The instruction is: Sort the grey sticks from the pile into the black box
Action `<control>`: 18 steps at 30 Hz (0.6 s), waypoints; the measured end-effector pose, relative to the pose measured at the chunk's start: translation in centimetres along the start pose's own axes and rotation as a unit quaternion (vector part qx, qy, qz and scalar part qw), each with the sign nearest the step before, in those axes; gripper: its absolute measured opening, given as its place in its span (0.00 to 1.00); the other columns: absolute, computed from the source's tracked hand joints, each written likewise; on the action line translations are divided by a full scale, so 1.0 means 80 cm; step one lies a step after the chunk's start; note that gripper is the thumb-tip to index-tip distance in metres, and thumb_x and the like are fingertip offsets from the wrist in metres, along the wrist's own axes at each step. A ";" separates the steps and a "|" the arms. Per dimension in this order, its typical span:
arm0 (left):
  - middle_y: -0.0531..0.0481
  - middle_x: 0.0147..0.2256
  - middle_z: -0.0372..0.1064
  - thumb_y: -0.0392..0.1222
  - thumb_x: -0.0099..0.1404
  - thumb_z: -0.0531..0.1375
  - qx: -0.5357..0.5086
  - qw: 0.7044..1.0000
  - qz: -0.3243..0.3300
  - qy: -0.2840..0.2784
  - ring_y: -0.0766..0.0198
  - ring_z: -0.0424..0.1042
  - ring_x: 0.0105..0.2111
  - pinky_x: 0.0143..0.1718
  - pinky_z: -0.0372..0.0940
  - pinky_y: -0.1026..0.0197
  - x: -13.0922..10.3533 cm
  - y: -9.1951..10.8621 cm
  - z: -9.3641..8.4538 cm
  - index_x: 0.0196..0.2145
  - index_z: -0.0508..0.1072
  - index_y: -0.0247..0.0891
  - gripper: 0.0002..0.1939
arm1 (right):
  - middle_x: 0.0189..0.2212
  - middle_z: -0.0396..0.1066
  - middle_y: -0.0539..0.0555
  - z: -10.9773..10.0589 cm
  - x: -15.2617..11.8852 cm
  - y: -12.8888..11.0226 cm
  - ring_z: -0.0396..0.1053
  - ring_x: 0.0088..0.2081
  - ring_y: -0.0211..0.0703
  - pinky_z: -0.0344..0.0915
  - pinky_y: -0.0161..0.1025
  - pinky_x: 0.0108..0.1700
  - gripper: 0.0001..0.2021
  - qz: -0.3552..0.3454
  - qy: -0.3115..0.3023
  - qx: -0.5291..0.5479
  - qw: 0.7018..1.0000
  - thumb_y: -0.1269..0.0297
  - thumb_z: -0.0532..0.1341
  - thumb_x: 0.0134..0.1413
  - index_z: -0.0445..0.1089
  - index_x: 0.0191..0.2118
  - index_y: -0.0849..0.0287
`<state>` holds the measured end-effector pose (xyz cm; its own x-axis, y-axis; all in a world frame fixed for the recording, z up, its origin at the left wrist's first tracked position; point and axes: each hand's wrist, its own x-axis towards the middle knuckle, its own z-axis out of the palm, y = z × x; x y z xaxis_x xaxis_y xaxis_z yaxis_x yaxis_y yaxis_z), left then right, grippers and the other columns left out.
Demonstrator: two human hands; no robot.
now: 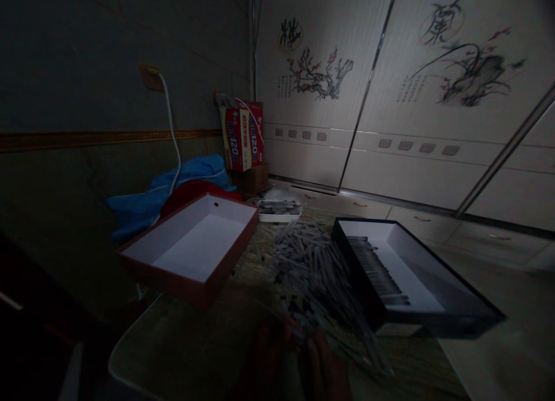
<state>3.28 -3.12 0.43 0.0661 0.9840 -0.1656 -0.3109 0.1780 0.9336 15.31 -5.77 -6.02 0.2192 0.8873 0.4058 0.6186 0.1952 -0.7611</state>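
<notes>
Left hand (269,349) and right hand (324,366) meeting toward desk's (173,343) near edge, fingers too dark to tell; slim, straight sticks (312,256) heaping toward right edge.

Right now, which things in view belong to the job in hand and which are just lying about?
Seemingly part of the job:
Heap of slim pieces, by the left hand and right hand
Black box, holding a row of similar pieces
White tray, holding more of them
Red-brown box, perhaps

Apparently just lying about:
Blue cloth
Red carton
White cord
</notes>
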 end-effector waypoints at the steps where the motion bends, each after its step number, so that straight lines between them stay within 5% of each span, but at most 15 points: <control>1: 0.48 0.26 0.73 0.55 0.45 0.65 -0.001 1.000 0.001 0.003 0.56 0.71 0.29 0.34 0.65 0.59 -0.001 0.001 0.000 0.24 0.74 0.37 0.17 | 0.15 0.67 0.49 0.001 0.000 0.005 0.65 0.15 0.37 0.58 0.30 0.18 0.23 -0.015 0.000 -0.007 1.000 0.48 0.41 0.60 0.68 0.30 0.53; 11: 0.49 0.22 0.72 0.52 0.44 0.65 0.000 1.000 0.018 -0.006 0.58 0.70 0.26 0.33 0.65 0.58 0.003 -0.002 -0.001 0.22 0.73 0.37 0.15 | 0.18 0.71 0.53 0.006 -0.005 0.017 0.67 0.16 0.38 0.61 0.32 0.20 0.25 -0.087 0.020 -0.070 0.993 0.51 0.40 0.61 0.71 0.31 0.55; 14: 0.49 0.23 0.73 0.52 0.45 0.65 0.017 1.000 0.019 0.016 0.58 0.71 0.27 0.33 0.65 0.59 0.004 -0.008 -0.004 0.24 0.73 0.36 0.15 | 0.27 0.75 0.57 -0.003 -0.009 0.015 0.72 0.25 0.42 0.67 0.35 0.28 0.23 -0.124 0.026 -0.106 0.986 0.52 0.43 0.61 0.72 0.32 0.55; 18: 0.46 0.30 0.75 0.54 0.50 0.62 0.024 0.999 0.012 0.044 0.56 0.73 0.32 0.36 0.66 0.58 0.002 -0.011 -0.009 0.29 0.73 0.35 0.17 | 0.35 0.74 0.60 -0.027 -0.001 0.014 0.71 0.38 0.49 0.66 0.42 0.41 0.20 -0.088 0.080 -0.146 0.982 0.49 0.50 0.56 0.72 0.36 0.59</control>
<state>2.93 -3.11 -0.66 -0.0248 0.9855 -0.1681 -0.2655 0.1557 0.9515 17.61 -6.51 -5.79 0.1909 0.7689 0.6103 0.8420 0.1913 -0.5045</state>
